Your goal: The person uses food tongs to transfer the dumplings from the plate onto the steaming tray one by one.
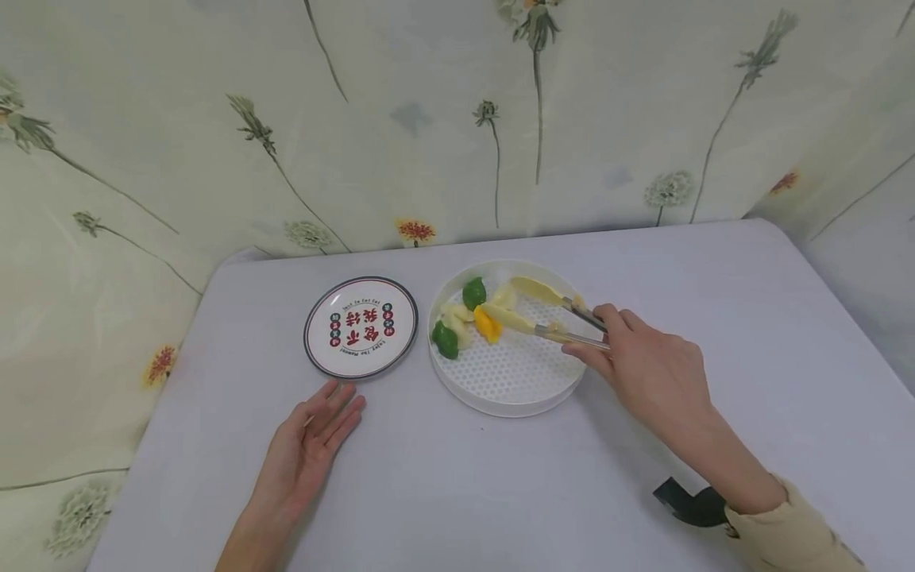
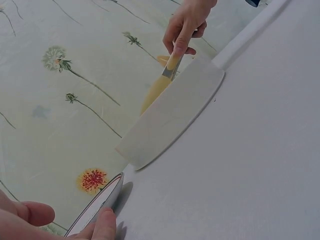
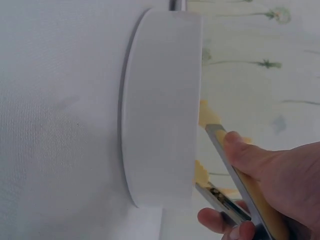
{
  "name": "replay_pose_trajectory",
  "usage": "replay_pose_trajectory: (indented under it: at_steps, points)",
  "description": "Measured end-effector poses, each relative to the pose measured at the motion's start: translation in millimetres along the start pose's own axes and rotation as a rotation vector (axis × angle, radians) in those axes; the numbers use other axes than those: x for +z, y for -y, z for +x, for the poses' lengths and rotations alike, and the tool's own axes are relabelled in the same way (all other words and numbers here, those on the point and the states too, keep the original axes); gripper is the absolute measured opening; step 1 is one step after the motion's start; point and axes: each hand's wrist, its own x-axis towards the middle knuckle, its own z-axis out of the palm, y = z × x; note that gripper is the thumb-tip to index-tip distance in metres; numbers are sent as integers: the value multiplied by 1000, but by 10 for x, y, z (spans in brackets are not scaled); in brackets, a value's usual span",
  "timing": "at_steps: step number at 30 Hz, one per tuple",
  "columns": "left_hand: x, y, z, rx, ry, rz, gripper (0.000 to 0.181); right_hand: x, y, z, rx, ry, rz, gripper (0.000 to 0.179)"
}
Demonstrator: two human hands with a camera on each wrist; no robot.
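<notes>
My right hand [image 1: 654,365] grips a pair of tongs [image 1: 572,338] with yellow tips and metal arms. The spread tips reach over the rim into a round white steamer basket [image 1: 515,389] with a perforated bottom. Inside, toward its left, lie green dumpling-like pieces [image 1: 474,293], pale ones [image 1: 457,322] and a yellow-orange one [image 1: 488,324], which one tong tip overlaps in the head view. My left hand [image 1: 307,449] has its fingers extended at the near edge of a white plate [image 1: 360,327] with a dark rim and red lettering. The left wrist view shows fingertips [image 2: 106,220] right at the plate's rim.
A white cloth [image 1: 457,492] covers the table, and the plate stands just left of the basket. Behind the table hangs a curtain with a flower print [image 1: 443,143]. A black strap-like piece [image 1: 689,504] shows by the right sleeve [image 1: 786,528].
</notes>
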Motion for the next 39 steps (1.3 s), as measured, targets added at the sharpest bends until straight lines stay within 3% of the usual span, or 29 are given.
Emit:
replay_pose_trajectory:
  at_steps: [5, 14, 20, 32, 39]
  points:
    - [4, 0, -10, -4, 1, 0, 54, -10, -24, -13, 35, 33, 9, 65]
    - [19, -16, -35, -3, 5, -5, 53, -110, -123, -142, 184, 198, 93, 87]
    - [-1, -30, -39, -4, 25, -17, 53, -132, -108, -250, 195, 226, 138, 86]
    - [8, -16, -40, -6, 18, 2, 52, -143, 379, -349, 145, 216, 319, 79]
    - [37, -5, -39, -20, 1, 7, 53, -106, 745, -316, 91, 220, 347, 79]
